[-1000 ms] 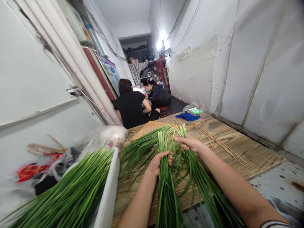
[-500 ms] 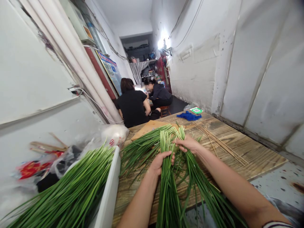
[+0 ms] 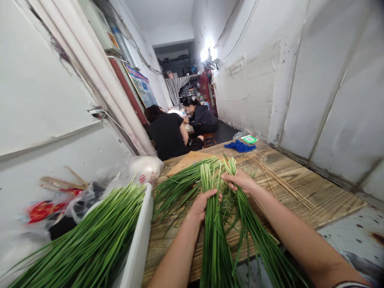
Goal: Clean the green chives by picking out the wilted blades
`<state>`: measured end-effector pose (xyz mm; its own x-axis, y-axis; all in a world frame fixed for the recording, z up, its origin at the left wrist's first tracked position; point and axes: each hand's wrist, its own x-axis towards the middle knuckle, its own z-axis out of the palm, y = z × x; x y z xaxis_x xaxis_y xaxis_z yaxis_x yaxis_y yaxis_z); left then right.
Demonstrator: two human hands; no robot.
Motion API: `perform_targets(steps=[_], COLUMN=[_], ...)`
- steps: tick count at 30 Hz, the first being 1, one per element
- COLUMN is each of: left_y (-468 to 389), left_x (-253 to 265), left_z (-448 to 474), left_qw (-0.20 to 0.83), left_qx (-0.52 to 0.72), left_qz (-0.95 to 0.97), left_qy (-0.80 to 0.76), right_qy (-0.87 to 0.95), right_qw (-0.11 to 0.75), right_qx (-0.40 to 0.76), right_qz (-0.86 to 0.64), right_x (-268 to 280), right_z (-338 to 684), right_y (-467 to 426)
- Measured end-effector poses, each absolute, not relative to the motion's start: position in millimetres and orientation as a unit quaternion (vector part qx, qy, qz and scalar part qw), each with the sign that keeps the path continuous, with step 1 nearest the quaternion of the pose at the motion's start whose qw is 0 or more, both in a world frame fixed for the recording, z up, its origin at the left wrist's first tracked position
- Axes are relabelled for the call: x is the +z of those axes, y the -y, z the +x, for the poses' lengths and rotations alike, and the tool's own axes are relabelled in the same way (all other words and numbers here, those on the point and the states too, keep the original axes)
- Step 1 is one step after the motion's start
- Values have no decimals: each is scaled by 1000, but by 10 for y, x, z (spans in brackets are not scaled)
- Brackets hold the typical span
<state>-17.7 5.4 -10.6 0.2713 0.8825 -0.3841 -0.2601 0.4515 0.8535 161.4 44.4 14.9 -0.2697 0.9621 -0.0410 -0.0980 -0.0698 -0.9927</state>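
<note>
Clasping one green bunch (image 3: 213, 236) in our left hand (image 3: 201, 204), another bunch (image 3: 255, 228) in our right hand (image 3: 241, 181), we're best pressing fingers lightly

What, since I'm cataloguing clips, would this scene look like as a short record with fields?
Left hand: gripping a green bundle
Right hand: holding a second bundle near its pale ends
Table: more green stalks, thin sticks, crumpled blue item
White box: at left, heaped with green leaves
Background: person in black; second person beyond
</note>
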Motion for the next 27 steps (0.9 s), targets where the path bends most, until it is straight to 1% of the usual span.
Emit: perform_targets(steps=[9, 13, 18, 24, 27], left_y=[-32, -41, -46, -48, -65], left_x=[-78, -79, -70, -68, -95], left_z=[-160, -175, -182, -191, -202], left_qw=[715, 724, 735, 741, 747], left_qx=[397, 390, 383, 381, 386], left_qz=[351, 341, 332, 326, 322], left_qy=[-457, -455, -450, -446, -435], right_qy=[505, 473, 419, 454, 462], right_qw=[441, 422, 429, 431, 405], right_qx=[603, 603, 586, 610, 604], right_qz=[-433, -485, -546, -486, -508], right_x=[168, 221, 243, 221, 218], right_z=[1603, 1603, 1631, 1660, 1671], right_y=[-441, -444, -467, -471, -475])
